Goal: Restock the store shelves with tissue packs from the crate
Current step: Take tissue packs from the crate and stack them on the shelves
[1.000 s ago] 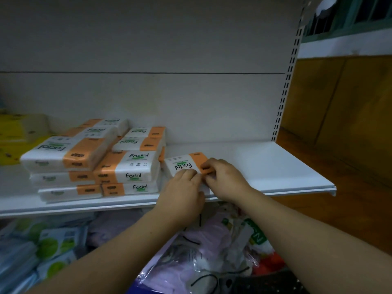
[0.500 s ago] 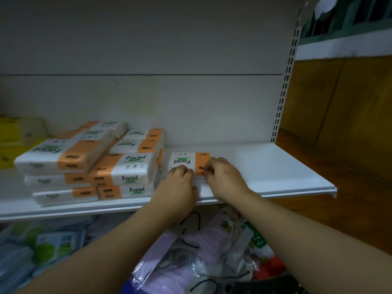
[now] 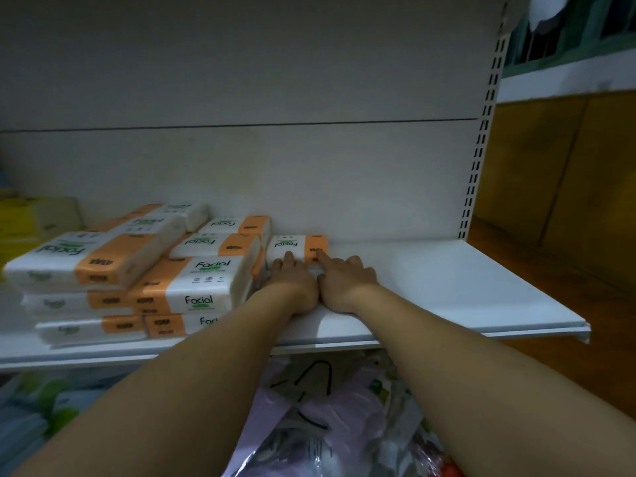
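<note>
A white and orange tissue pack [image 3: 296, 246] lies flat on the white shelf [image 3: 447, 290], close to the back wall. My left hand [image 3: 292, 284] and my right hand [image 3: 346, 282] lie side by side on the shelf, their straight fingers pressing against the pack's near edge. To the left of this pack stand stacks of the same Facial tissue packs [image 3: 192, 273], several layers high. The crate is not in view.
Yellow packs [image 3: 31, 218] sit at the shelf's far left. Below the shelf lie a pale purple plastic bag [image 3: 309, 418] and green-printed packs [image 3: 44, 401]. A slotted upright [image 3: 481, 132] bounds the shelf on the right, with a wooden wall [image 3: 568, 166] beyond.
Both hands have slid the tissue pack away from the shelf's front toward the back wall, next to the stacks. My fingers have straightened out against it.
</note>
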Motion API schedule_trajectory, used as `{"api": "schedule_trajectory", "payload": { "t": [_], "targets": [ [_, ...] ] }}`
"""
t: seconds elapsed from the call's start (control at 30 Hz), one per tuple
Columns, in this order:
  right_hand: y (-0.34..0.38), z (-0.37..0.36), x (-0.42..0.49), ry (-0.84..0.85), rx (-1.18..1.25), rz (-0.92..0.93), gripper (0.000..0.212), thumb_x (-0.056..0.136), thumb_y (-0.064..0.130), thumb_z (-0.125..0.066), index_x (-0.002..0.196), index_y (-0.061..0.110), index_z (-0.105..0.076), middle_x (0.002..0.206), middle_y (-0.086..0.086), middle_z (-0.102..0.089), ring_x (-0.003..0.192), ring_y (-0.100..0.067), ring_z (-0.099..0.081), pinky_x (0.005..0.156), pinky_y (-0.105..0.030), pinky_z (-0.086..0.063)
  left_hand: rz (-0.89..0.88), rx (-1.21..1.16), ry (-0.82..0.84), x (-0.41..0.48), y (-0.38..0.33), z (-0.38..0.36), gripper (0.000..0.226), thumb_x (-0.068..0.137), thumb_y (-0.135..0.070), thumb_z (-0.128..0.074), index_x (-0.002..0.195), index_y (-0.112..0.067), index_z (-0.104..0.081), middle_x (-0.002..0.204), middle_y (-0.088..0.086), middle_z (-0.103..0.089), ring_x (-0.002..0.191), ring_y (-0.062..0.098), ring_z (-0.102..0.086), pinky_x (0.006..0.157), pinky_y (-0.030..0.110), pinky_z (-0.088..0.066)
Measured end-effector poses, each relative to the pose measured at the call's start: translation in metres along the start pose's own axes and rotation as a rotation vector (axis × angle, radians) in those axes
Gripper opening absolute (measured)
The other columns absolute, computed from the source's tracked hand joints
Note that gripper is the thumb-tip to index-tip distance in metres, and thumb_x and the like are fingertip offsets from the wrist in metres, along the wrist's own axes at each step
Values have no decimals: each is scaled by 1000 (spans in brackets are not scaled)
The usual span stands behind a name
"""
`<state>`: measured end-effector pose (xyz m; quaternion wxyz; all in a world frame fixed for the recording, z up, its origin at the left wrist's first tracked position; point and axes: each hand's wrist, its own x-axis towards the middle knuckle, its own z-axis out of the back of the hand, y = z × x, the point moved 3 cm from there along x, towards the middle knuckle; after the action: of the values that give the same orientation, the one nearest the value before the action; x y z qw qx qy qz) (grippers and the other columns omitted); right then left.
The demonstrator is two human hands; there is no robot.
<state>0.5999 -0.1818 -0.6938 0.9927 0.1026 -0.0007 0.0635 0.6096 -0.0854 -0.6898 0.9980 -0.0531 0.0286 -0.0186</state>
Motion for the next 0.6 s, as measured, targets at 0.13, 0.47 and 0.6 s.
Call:
{"api": "schedule_trajectory", "payload": {
  "t": [0.13, 0.47, 0.6],
  "targets": [
    [-6, 2, 0, -30, 108, 20, 60, 99, 31, -29, 151, 30, 3, 151, -5, -31, 137, -30, -23, 106, -44, -26, -4, -58, 3, -1, 3, 1, 58, 98, -22, -29, 150, -10, -7, 158, 7, 6, 145, 29, -1, 118, 46, -13],
    [-44, 9, -89, -32, 64, 56, 46, 101, 35, -29, 141, 15, -39, 144, -12, -40, 133, -31, -36, 111, -37, -30, -288, -109, -38, -97, -3, -4, 52, 98, -32, -35, 144, -9, -25, 152, 13, -21, 139, 28, -22, 114, 41, -24],
    [-74, 4, -163, -152, 17, 44, 49, 100, 34, -35, 146, 18, -32, 154, -6, -28, 142, -22, -22, 118, -34, -15, -567, -175, -141, -148, -41, -21, 55, 94, -32, -39, 144, -11, -30, 152, 13, -26, 140, 29, -24, 115, 39, -23]
  ]
}}
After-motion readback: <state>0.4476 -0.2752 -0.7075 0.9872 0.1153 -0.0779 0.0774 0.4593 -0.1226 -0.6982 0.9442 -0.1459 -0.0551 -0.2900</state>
